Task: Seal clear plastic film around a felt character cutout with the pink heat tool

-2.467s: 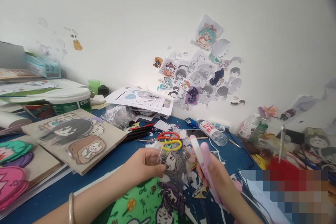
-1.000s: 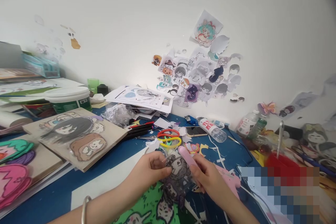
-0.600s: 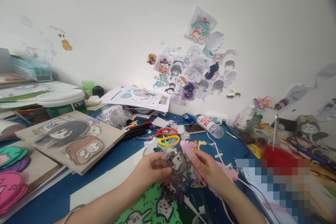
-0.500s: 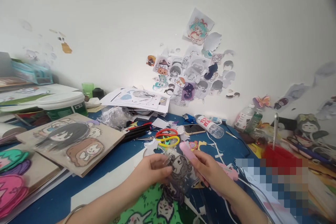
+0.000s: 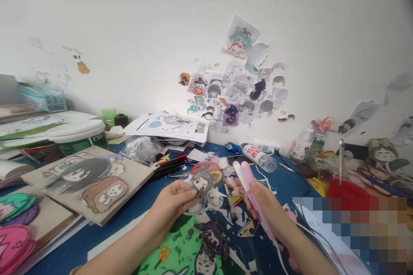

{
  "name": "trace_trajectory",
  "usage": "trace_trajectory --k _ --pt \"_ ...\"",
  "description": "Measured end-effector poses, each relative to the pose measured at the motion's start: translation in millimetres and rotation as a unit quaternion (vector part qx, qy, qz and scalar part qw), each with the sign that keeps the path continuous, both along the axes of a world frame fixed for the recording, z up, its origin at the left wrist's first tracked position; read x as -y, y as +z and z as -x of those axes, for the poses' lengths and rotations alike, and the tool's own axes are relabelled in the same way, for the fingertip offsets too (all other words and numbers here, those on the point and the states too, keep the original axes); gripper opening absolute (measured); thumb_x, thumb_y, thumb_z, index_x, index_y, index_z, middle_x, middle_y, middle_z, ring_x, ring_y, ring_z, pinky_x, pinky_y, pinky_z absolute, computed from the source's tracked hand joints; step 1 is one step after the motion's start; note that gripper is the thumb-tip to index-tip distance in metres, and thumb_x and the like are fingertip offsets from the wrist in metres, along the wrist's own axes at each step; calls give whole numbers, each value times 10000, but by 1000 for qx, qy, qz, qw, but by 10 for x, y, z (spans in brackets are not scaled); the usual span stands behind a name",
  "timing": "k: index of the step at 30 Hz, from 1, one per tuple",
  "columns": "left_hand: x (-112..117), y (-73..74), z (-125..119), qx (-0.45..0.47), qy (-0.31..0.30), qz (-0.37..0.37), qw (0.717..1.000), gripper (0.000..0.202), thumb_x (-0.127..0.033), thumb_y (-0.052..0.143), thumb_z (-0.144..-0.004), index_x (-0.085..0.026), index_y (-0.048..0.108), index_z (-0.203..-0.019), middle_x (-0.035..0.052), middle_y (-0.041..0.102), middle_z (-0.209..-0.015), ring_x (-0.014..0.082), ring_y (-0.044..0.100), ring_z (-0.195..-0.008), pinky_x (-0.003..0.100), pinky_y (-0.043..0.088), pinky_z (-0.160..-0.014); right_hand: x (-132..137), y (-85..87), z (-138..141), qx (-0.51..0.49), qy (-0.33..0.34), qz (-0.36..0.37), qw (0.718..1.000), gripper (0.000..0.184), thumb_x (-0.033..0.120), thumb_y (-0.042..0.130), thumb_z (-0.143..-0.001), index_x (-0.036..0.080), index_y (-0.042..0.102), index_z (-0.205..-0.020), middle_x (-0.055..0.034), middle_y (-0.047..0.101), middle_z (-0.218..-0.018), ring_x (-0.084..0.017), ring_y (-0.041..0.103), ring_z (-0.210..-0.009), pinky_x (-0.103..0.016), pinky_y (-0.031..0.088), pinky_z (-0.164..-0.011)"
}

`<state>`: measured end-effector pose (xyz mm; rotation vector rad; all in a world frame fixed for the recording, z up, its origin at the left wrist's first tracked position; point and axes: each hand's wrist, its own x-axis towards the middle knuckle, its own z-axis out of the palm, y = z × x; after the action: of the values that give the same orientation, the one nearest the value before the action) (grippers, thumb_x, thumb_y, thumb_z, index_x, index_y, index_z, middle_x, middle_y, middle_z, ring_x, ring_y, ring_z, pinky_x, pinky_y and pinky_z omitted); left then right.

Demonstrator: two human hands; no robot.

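Note:
My left hand (image 5: pixel 174 200) pinches a small cartoon cutout of a grey-haired character (image 5: pixel 202 182), held up above the blue table (image 5: pixel 106 227). My right hand (image 5: pixel 269 210) is closed round a slim pink tool (image 5: pixel 248 189), whose tip points up and to the left, a short way right of the cutout. Below both hands lies a green printed sheet with cartoon figures (image 5: pixel 180 251). Red and yellow loops (image 5: pixel 210 167) lie just behind the cutout.
Flat boards with drawn characters (image 5: pixel 90 178) fill the left side, behind them a white-lidded green tub (image 5: pixel 79 133). A paper stack (image 5: pixel 171 125), black pens (image 5: pixel 169 163), a phone (image 5: pixel 240 161) and bottles (image 5: pixel 260 157) lie further back. Stickers (image 5: pixel 232 94) cover the wall. A red container (image 5: pixel 346 189) stands at right.
The pink tool had its tip on the cutout; now my right hand has drawn it off to the right and raised it. My left hand has lifted the cutout a little.

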<state>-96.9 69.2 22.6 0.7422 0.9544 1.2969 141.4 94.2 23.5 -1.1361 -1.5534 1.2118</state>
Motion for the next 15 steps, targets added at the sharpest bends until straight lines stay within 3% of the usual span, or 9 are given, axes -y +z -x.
trace_trajectory --k 5,7,9,12,15 --pt "48 -13 -46 37 18 -5 999 272 -122 797 -601 -182 533 -630 15 724 -757 166 688 -813 282 520 -850 115 21 113 -13 64 -2 998 517 679 403 -797 184 534 -864 2 564 -644 -81 394 -418 -235 327 -443" --pt "98 -4 -91 49 -21 -18 998 212 -154 775 -644 -185 576 -708 39 734 -871 202 675 -913 311 504 -879 151 12 154 -31 81 -2 996 550 697 394 -786 185 544 -921 -40 623 -755 -83 403 -420 -243 338 -437" --pt "142 2 -132 50 -78 -21 995 250 -205 748 -690 -206 618 -904 55 723 -996 227 644 -1007 326 489 -888 168 -8 178 -49 74 3 996 583 711 396 -773 182 545 -965 -69 642 -849 -82 404 -419 -243 336 -420" --pt "168 -22 -174 -13 -133 0 991 333 -331 713 -719 -193 645 -1015 83 719 -1025 244 629 -1028 318 478 -866 171 -45 192 -62 45 5 997 613 724 394 -762 160 561 -932 -35 606 -668 -87 389 -394 -234 314 -395" --pt "161 -91 -201 -115 -147 16 982 344 -459 692 -692 -138 717 -811 108 745 -869 261 671 -866 332 492 -798 176 -65 202 -43 36 -3 998 616 735 408 -745 156 579 -867 34 453 -448 -102 384 -379 -231 297 -393"
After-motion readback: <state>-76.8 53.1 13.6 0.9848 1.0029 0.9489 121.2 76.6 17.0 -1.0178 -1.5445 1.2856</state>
